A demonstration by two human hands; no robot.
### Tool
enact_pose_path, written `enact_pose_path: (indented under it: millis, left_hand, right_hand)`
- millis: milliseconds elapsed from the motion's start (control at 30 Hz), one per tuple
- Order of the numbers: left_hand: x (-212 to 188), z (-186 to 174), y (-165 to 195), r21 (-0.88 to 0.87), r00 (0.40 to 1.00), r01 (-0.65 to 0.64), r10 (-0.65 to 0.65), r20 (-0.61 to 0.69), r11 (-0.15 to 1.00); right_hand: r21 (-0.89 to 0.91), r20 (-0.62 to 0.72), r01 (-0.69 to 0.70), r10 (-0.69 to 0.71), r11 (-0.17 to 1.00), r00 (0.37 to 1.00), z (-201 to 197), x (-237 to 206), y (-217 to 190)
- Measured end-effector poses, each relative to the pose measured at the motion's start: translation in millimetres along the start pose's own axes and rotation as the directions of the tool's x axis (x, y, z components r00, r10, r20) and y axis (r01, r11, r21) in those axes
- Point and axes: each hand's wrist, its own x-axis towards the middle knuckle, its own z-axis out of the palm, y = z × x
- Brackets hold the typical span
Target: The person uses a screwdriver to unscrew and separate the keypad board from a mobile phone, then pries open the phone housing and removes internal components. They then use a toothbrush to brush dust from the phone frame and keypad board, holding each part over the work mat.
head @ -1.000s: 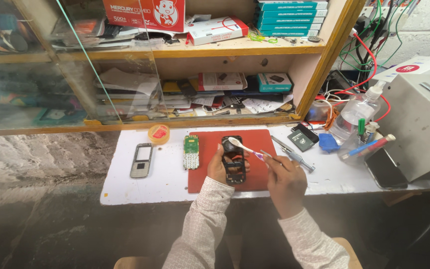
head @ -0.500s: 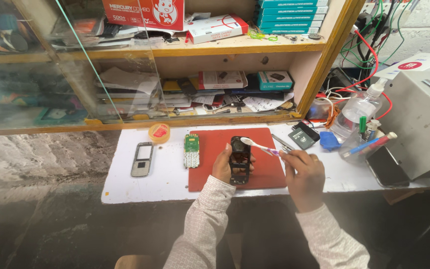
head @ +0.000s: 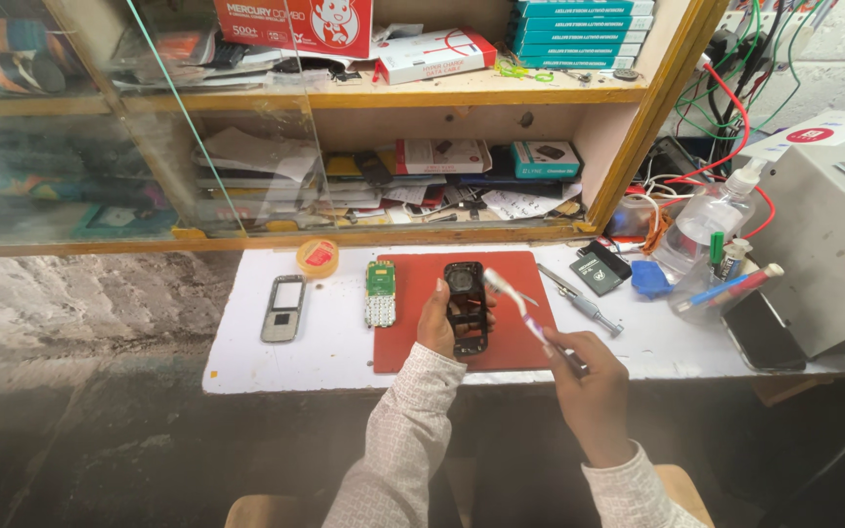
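My left hand (head: 437, 323) grips a black phone housing (head: 466, 305), held upright over the red mat (head: 403, 332). A toothbrush (head: 525, 315) is in my right hand (head: 589, 386), and its white bristled head sits beside the top right of the housing. On the mat's left edge lies a green circuit board with a keypad (head: 379, 292). Left of it, on the white tabletop (head: 315, 357), rests a silver phone front cover (head: 284, 308).
A round yellow tape tin (head: 317, 257) sits behind the mat. A screwdriver (head: 584, 304), a small black card (head: 600, 271), a blue pad (head: 650, 279), a clear bottle (head: 704, 223), a cup of pens (head: 721, 279) and a grey box (head: 828, 235) stand at right. Cluttered wooden shelves (head: 393, 98) rise behind.
My right hand has pulled back toward me and to the right with the toothbrush, its head still by the housing. The left hand keeps the housing in about the same place.
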Motion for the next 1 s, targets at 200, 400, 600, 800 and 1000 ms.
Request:
enact_pose_path:
  millis: [200, 400, 600, 800, 1000]
  left_hand:
    - [2, 3, 0, -0.006, 1.000, 0.026, -0.026, 0.015, 1.000]
    - [0, 7, 5, 0.007, 0.997, -0.054, 0.054, -0.050, 0.999]
    - [13, 21, 3, 0.050, 0.957, -0.115, 0.124, -0.263, 0.992]
    - [34, 35, 12, 0.003, 0.864, -0.018, 0.017, -0.504, 1.000]
    - [45, 68, 9, 0.447, 0.833, -0.041, 0.277, -0.478, 0.894]
  right_hand:
    - [-0.037, 0.001, 0.219, -0.220, 0.975, 0.976, 34, -2, -8]
    - [0.229, 0.227, 0.030, -0.083, 0.973, 0.970, 32, -28, -1]
    - [0.283, 0.140, -0.241, 0.209, 0.928, 0.968, 5, -47, 29]
    - [0.216, 0.136, -0.323, 0.299, 0.921, 0.944, -2, -69, 40]
    - [0.180, 0.174, -0.304, 0.274, 0.935, 0.946, -5, -76, 37]
